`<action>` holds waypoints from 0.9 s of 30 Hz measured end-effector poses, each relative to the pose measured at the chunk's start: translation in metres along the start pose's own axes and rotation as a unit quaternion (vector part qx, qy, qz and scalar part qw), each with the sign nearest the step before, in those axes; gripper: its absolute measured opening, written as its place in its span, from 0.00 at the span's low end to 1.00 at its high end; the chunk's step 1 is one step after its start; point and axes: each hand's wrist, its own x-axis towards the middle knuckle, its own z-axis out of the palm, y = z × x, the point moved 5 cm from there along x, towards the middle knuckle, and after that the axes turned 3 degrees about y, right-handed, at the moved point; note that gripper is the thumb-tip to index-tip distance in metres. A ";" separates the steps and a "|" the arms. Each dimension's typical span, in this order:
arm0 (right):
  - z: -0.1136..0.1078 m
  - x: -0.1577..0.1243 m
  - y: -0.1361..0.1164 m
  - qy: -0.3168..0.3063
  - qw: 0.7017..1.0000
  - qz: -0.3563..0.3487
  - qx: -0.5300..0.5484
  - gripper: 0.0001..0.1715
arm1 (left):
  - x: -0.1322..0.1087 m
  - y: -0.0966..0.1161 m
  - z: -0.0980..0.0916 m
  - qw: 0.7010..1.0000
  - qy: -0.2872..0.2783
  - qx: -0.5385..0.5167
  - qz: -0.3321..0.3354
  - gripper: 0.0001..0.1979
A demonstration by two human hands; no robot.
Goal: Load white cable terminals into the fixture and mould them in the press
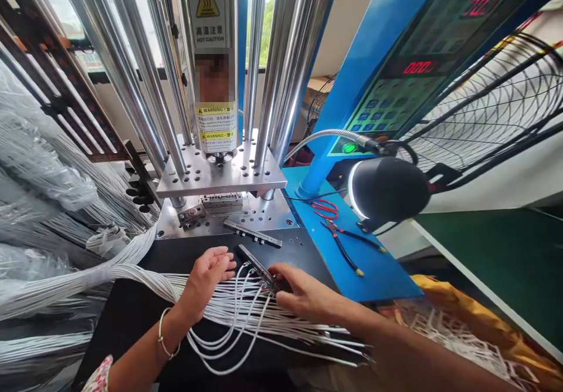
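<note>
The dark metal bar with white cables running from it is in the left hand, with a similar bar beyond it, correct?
Not quite: the head view shows the dark metal bar in the right hand, not the left hand. White cables do run from it, and a similar bar lies beyond.

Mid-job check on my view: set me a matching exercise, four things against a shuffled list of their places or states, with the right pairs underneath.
Things:
1. Right hand
2. White cables
3. Pliers
4. Bracelet

Places or states:
A. Strung across the black tabletop
B. Around the wrist of the left hand
C. Gripping one end of a dark metal bar
D. Handles spread, on the blue surface

Pairs: 1-C, 2-A, 3-D, 4-B.
</note>
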 end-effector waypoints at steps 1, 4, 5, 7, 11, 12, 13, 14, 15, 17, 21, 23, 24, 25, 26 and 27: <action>0.000 0.000 -0.001 -0.006 0.999 0.012 0.051 0.15 | -0.004 -0.003 0.005 0.998 -0.013 -0.042 -0.037 0.21; 0.004 0.000 -0.002 -0.019 0.972 0.080 0.220 0.11 | -0.016 -0.009 0.014 0.985 -0.089 -0.093 -0.118 0.21; 0.006 0.000 -0.002 -0.020 0.957 0.105 0.269 0.11 | -0.020 -0.009 0.016 0.980 -0.121 -0.089 -0.134 0.20; 0.008 0.003 -0.002 -0.018 0.934 0.130 0.333 0.11 | -0.029 -0.009 0.019 0.967 -0.188 -0.065 -0.158 0.21; 0.005 0.017 -0.006 -0.001 0.953 0.068 0.296 0.08 | -0.045 -0.012 0.026 0.929 -0.306 -0.007 -0.209 0.19; 0.003 0.021 -0.007 0.007 0.960 0.035 0.277 0.12 | -0.047 -0.013 0.028 0.921 -0.324 -0.006 -0.217 0.19; 0.000 0.026 -0.009 0.015 0.965 0.003 0.262 0.15 | -0.048 -0.016 0.029 0.917 -0.334 -0.010 -0.219 0.19; -0.002 0.031 -0.010 0.022 0.967 -0.026 0.254 0.18 | -0.048 -0.018 0.031 0.917 -0.334 -0.020 -0.216 0.19; -0.004 0.036 -0.010 0.025 0.966 -0.046 0.254 0.19 | -0.046 -0.021 0.031 0.923 -0.323 -0.033 -0.209 0.19; -0.008 0.047 -0.009 0.023 0.964 -0.068 0.257 0.22 | -0.039 -0.025 0.030 0.939 -0.280 -0.069 -0.189 0.18; -0.024 0.080 -0.012 0.017 0.965 -0.105 0.238 0.25 | -0.015 -0.019 0.027 0.953 -0.211 -0.138 -0.165 0.15; -0.039 0.105 -0.021 0.039 0.967 -0.147 0.206 0.25 | 0.006 -0.006 0.024 0.957 -0.191 -0.153 -0.155 0.14; -0.049 0.119 -0.027 0.067 0.967 -0.170 0.176 0.25 | 0.019 0.002 0.022 0.959 -0.184 -0.156 -0.148 0.14; -0.060 0.133 -0.033 0.105 0.966 -0.188 0.139 0.24 | 0.034 0.012 0.020 0.961 -0.180 -0.158 -0.139 0.14; -0.070 0.146 -0.039 0.145 0.963 -0.202 0.101 0.23 | 0.049 0.022 0.017 0.963 -0.177 -0.158 -0.130 0.14; -0.080 0.158 -0.045 0.182 0.958 -0.210 0.070 0.21 | 0.065 0.032 0.014 0.964 -0.177 -0.154 -0.122 0.15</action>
